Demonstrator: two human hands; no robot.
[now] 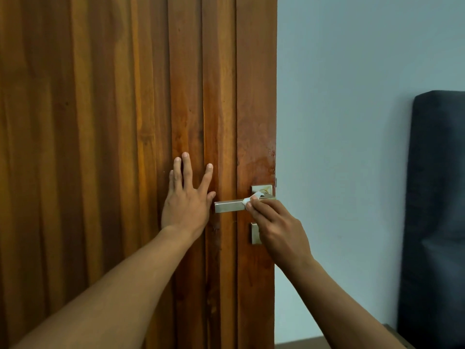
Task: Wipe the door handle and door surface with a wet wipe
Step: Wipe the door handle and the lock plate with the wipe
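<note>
We are pressing our left hand (186, 202) flat on the wooden door (100, 147), its fingers (187, 170) spread wide, just beside the tip of the door handle (229, 206). Our right hand (279, 230) is pinching the white wet wipe (250, 199) in curled fingers and holding it against the handle.

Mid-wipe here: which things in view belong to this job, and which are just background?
Part of the job:
- wet wipe, held by the right hand
- door handle, under the wipe
- wooden door, left hand flat on it

Just there:
- pale wall
- dark padded panel, far right
</note>
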